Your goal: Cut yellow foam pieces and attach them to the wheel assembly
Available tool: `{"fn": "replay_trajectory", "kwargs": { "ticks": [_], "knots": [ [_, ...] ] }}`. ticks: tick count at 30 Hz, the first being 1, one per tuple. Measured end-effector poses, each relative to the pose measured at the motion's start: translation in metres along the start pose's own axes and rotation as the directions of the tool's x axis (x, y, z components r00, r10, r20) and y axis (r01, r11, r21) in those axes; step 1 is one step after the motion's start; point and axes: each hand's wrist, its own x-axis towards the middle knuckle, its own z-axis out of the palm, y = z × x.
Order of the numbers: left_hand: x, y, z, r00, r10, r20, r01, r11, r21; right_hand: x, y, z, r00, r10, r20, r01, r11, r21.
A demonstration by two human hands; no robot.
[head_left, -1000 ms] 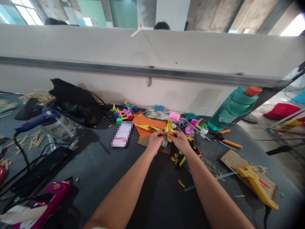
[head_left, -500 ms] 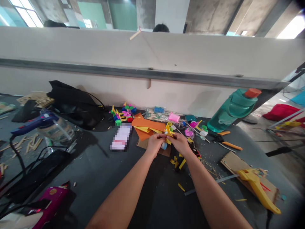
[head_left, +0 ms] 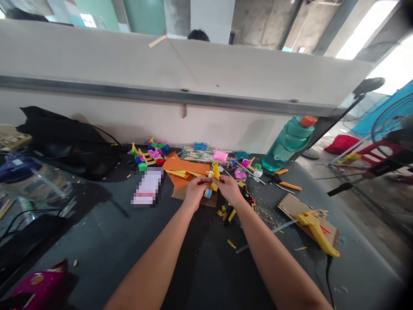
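Observation:
My left hand (head_left: pixel 195 192) and my right hand (head_left: pixel 230 189) meet over the table, fingers closed in a pinch. Between them is a small yellow craft piece (head_left: pixel 216 169), gripped from both sides. A light-blue and white round part (head_left: pixel 208 193) shows just below the fingers; whether it is joined to the yellow piece I cannot tell. Orange sheets (head_left: pixel 177 177) with yellow strips lie behind my left hand, on brown cardboard (head_left: pixel 180 196). Yellow scraps (head_left: pixel 222 212) and a black tool, partly hidden by my right forearm, lie beside that arm.
At the back right stands a teal bottle (head_left: pixel 285 146), near orange-handled pliers (head_left: pixel 292 187). A yellow glue gun (head_left: pixel 318 232) rests on cardboard at right. A phone (head_left: pixel 147 187), colourful small models (head_left: pixel 150 155), a black bag (head_left: pixel 64 144) and a clear jug (head_left: pixel 38 183) are leftward.
The view has turned to the right, so the table things appear further left and a fan shows at the right edge. Both hands stay on the yellow craft piece, its upper part now tilted differently.

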Motion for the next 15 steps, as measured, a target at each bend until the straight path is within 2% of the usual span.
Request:
{"fn": "replay_trajectory", "kwargs": {
  "ticks": [11,15],
  "knots": [
    [-0.0011,-0.0018,0.0012,0.999,-0.018,-0.045,0.02,0.999,0.048,-0.0039,0.002,0.0002,0.999,-0.028,-0.046,0.024,0.996,-0.09],
    [-0.0011,-0.0033,0.0013,0.999,-0.018,-0.049,0.021,0.998,0.06,-0.0035,0.0025,0.0003,0.994,-0.043,-0.096,0.035,0.995,-0.089]
  ]
}}
